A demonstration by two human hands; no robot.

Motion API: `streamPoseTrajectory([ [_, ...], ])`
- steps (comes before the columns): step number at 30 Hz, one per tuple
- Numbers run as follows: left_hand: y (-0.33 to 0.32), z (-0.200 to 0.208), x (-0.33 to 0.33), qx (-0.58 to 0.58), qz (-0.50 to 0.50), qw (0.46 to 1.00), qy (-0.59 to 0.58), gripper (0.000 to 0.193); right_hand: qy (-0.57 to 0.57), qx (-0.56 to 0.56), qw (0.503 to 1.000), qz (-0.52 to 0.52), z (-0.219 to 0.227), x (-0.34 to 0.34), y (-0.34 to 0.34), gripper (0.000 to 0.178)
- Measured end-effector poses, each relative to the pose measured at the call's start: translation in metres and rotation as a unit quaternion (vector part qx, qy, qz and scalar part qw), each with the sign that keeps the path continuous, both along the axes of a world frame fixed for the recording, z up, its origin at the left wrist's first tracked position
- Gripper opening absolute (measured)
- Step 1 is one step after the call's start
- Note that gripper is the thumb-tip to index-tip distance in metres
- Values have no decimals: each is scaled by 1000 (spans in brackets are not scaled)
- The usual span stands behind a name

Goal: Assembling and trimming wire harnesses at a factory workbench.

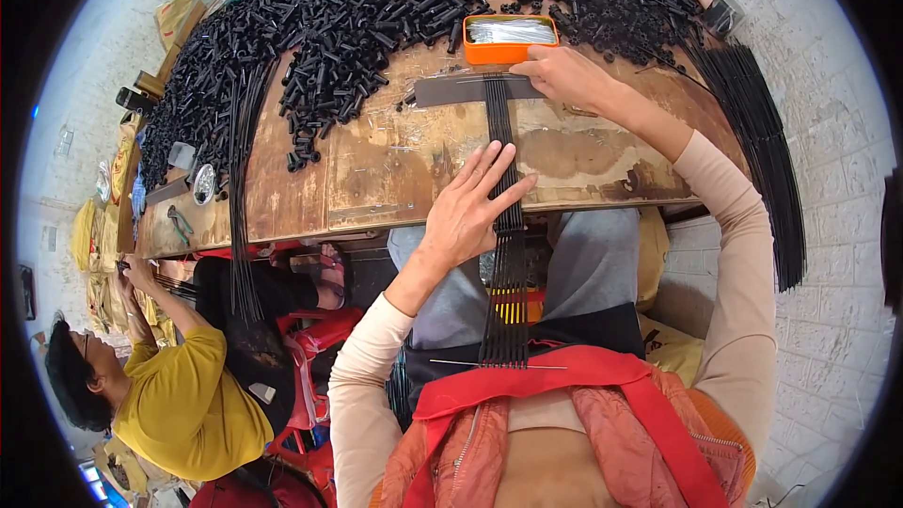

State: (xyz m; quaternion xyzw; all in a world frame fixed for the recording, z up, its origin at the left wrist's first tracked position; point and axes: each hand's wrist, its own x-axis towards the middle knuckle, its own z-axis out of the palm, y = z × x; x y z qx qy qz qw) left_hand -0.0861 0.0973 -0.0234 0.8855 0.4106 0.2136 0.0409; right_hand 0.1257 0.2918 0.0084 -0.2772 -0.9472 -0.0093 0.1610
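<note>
A row of thin black rods (506, 306) runs from my lap over the table's near edge, lying side by side. My left hand (466, 212) rests flat across them at the edge, fingers stretched out and thumb apart. The far ends of the rods lie on a dark grey strip (447, 92). Just beyond stands an orange box (480, 55) filled with thin silvery pins (510, 32). My right hand (566, 80) is at the box's near right corner, with its fingers bent and pressed together. Whatever sits between those fingertips is too small to make out.
Heaps of black tubular parts (329, 66) cover the table's back and left. More rods hang over the edge at left (246, 188) and right (752, 122). Green-handled pliers (179, 224) lie far left. A co-worker in a yellow top (193, 404) sits at left.
</note>
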Motion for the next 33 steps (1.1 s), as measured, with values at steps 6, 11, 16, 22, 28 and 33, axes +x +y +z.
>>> streamPoseTrajectory([
  [6, 1, 0, 0, 0, -4, 1000, -6, 80, -3, 2, 1000, 28, -2, -1, 7, 30],
  [11, 2, -2, -2, 14, -7, 1000, 11, 85, 16, -7, 999, 40, -3, 1, 10, 29],
  [16, 2, -3, -2, 26, -10, 999, 23, 90, 20, -2, 999, 39, -6, 2, 11, 28],
  [22, 3, -3, -2, 26, -10, 999, 22, 90, 25, -12, 999, 44, -5, -1, 10, 26],
  [28, 4, 0, 1, 7, -9, 1000, 2, 87, 63, -42, 994, 75, 0, -16, 24, 24],
  [33, 5, -3, 0, 15, -4, 1000, 1, 87, 139, -125, 981, 59, 3, -26, 21, 14],
])
